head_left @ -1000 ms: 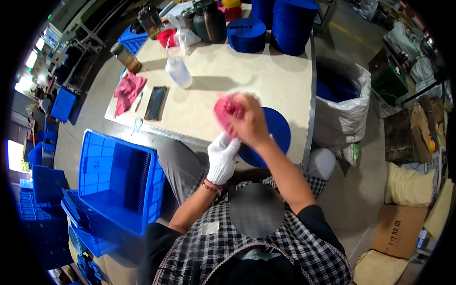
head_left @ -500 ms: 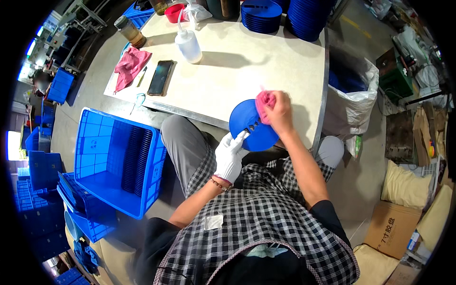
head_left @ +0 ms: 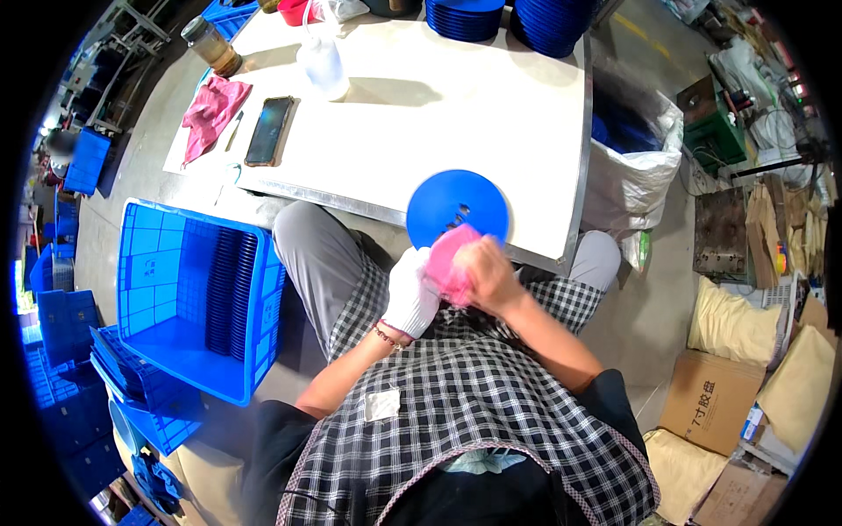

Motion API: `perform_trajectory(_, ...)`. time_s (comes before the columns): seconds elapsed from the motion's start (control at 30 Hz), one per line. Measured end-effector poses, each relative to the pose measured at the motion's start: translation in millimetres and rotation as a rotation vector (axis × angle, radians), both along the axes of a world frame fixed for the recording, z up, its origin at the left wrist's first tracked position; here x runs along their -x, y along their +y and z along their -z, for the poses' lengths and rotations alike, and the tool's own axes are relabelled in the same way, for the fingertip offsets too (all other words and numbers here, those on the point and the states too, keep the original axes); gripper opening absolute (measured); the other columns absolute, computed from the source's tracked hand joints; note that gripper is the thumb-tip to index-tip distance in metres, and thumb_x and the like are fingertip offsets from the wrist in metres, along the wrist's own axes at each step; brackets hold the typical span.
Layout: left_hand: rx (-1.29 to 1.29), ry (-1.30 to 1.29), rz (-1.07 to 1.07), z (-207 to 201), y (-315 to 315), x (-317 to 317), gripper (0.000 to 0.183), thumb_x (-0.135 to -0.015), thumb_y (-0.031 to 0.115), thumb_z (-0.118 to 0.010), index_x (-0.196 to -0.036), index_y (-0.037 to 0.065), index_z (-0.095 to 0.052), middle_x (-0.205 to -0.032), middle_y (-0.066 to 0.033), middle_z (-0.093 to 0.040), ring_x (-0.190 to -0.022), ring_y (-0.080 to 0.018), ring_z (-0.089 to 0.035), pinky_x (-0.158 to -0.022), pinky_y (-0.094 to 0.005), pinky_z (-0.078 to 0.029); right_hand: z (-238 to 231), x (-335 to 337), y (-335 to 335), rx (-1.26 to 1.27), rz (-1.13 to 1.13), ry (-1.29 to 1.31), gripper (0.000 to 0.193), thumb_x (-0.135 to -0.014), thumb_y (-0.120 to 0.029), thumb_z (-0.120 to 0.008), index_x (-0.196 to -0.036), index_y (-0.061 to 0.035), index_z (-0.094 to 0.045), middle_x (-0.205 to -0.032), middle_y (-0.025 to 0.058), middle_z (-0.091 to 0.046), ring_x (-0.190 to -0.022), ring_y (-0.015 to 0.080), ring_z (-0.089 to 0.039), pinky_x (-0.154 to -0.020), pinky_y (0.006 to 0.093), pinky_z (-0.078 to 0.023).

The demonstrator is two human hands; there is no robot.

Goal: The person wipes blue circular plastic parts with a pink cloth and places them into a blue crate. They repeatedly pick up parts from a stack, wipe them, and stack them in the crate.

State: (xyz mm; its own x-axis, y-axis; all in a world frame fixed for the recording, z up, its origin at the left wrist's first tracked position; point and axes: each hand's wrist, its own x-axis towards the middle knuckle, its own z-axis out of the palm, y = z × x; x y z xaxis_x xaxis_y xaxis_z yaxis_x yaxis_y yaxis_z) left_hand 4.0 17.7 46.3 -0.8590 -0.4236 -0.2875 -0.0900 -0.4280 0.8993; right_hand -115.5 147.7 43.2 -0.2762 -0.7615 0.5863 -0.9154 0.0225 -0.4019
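Note:
A round blue plastic disc (head_left: 449, 197) with small holes at its middle is held over the near edge of the table. My left hand (head_left: 410, 289), in a white knitted glove, grips the disc at its near left rim; its fingertips are partly hidden behind cloth. Bare and slightly blurred, my right hand (head_left: 493, 276) is closed on a pink cloth (head_left: 450, 263). That cloth lies over the disc's near rim, close against the gloved fingers.
On the pale table (head_left: 377, 145) are a phone (head_left: 269, 131), a squeeze bottle (head_left: 323, 70), a red cloth (head_left: 213, 114), a jar (head_left: 210, 46) and stacked blue discs (head_left: 463, 22). A blue crate (head_left: 175, 289) holding dark discs stands left; a white sack (head_left: 636, 180) stands right.
My right hand has brought the pink cloth from the disc's far right edge down to its near rim. The left hand still grips the disc. The whole view has shifted slightly.

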Motion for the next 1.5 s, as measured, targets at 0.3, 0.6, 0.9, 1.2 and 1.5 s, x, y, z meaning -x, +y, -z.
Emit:
perform_trajectory(0.3,-0.460,0.018,-0.066,-17.9,4.4,3.6,0.021,-0.107,0.008,-0.046,-0.124,0.001,-0.055,-0.124,-0.0120,-0.064,-0.114,-0.0245,-0.066,-0.095,-0.0450,-0.060,-35.4,22.4,-56.9,0.038,-0.017,-0.110,0.036,-0.076,-0.015,-0.082,-0.094,-0.0070,-0.051,-0.093,0.0134,-0.059,-0.089,0.0335,-0.059,-0.086,0.0472,-0.049)
perform_trajectory(0.6,-0.459,0.137,-0.399,3.1,-10.1,4.8,0.010,-0.104,0.006,-0.051,-0.110,0.002,-0.058,-0.112,-0.0083,-0.067,-0.097,-0.0153,-0.066,-0.078,-0.0336,-0.058,-11.4,21.7,-58.1,0.036,-0.160,-0.068,0.027,-0.082,-0.015,-0.077,-0.093,-0.0057,-0.055,-0.093,0.0144,-0.059,-0.091,0.0334,-0.060,-0.086,0.0467,-0.050)
perform_trajectory(0.9,-0.554,0.153,-0.219,-11.2,-6.9,-0.4,0.014,-0.105,0.011,-0.051,-0.115,0.002,-0.055,-0.106,-0.0064,-0.063,-0.095,-0.0196,-0.065,-0.093,-0.0416,-0.056,-17.6,117.9,-9.8,0.382,0.617,-0.797,0.014,-0.091,-0.011,-0.071,-0.099,-0.0043,-0.061,-0.085,0.0049,-0.064,-0.074,0.0179,-0.061,-0.069,0.0292,-0.049)
perform_trajectory(1.2,-0.268,0.455,0.006,74.3,-17.0,-25.0,0.037,-0.105,0.028,-0.050,-0.134,0.004,-0.053,-0.121,-0.0167,-0.061,-0.106,-0.0250,-0.061,-0.091,-0.0441,-0.054,-82.8,-38.9,-104.2,0.259,-0.407,-0.141,0.022,-0.086,-0.003,-0.067,-0.105,-0.0067,-0.057,-0.092,0.0079,-0.059,-0.084,0.0258,-0.058,-0.075,0.0309,-0.052)
perform_trajectory(1.5,-1.202,0.359,0.150,43.8,-26.0,-47.5,0.039,-0.105,0.031,-0.054,-0.135,0.006,-0.054,-0.119,-0.0136,-0.065,-0.091,-0.0224,-0.067,-0.078,-0.0357,-0.057,-83.8,-71.9,-83.8,0.166,-0.398,-0.328,0.021,-0.084,0.002,-0.069,-0.097,-0.0065,-0.055,-0.087,0.0111,-0.065,-0.085,0.0277,-0.065,-0.078,0.0379,-0.052)
